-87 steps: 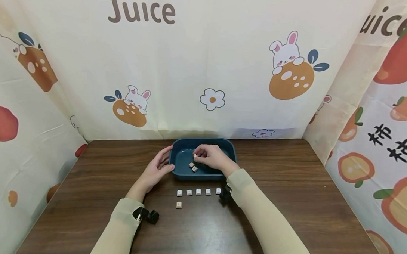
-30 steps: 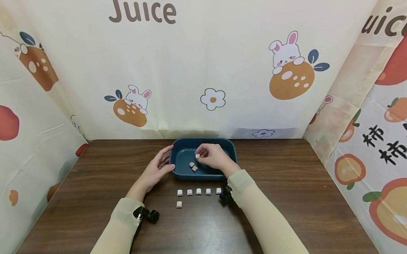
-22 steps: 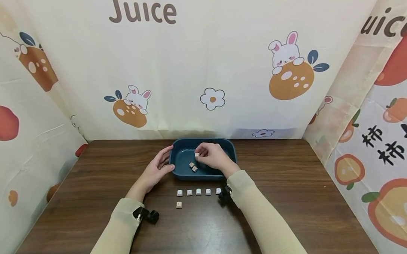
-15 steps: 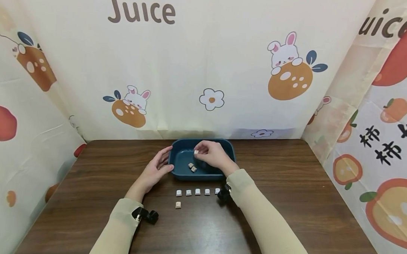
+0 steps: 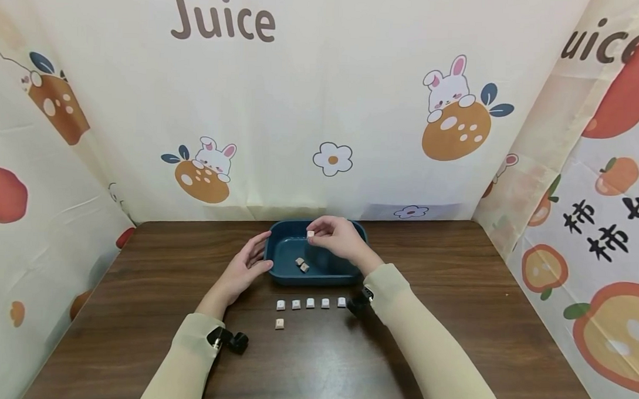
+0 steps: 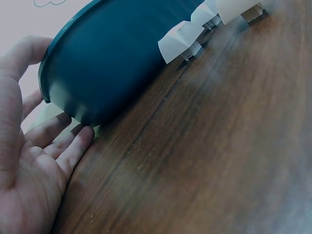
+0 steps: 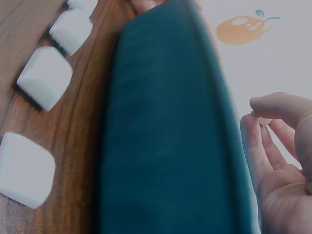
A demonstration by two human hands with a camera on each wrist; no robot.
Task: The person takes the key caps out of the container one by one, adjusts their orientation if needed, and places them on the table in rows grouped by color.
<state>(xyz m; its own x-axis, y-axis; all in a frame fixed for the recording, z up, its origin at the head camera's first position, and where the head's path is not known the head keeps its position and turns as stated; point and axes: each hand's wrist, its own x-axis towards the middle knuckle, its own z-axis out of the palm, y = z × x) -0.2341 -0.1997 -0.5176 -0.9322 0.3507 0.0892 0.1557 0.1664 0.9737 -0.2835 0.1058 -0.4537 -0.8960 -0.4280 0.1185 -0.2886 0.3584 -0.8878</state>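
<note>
My right hand is over the blue tray, pinching a small pale keycap between thumb and fingertips. In the right wrist view that keycap is mostly hidden by the fingers. Two beige keycaps lie close together on the tray's floor. My left hand rests against the tray's left end, its relaxed fingers spread along it. The left wrist view shows the thumb at the rim and other fingertips against the lower outside wall.
A row of several white keycaps stands on the wooden table in front of the tray. One cream keycap sits below the row's left end. A printed curtain hangs behind the table.
My right hand has lifted slightly within the tray area, raising the pinched keycap away from the two others. The keycap has turned in its fingertips. My left hand stays in place.
</note>
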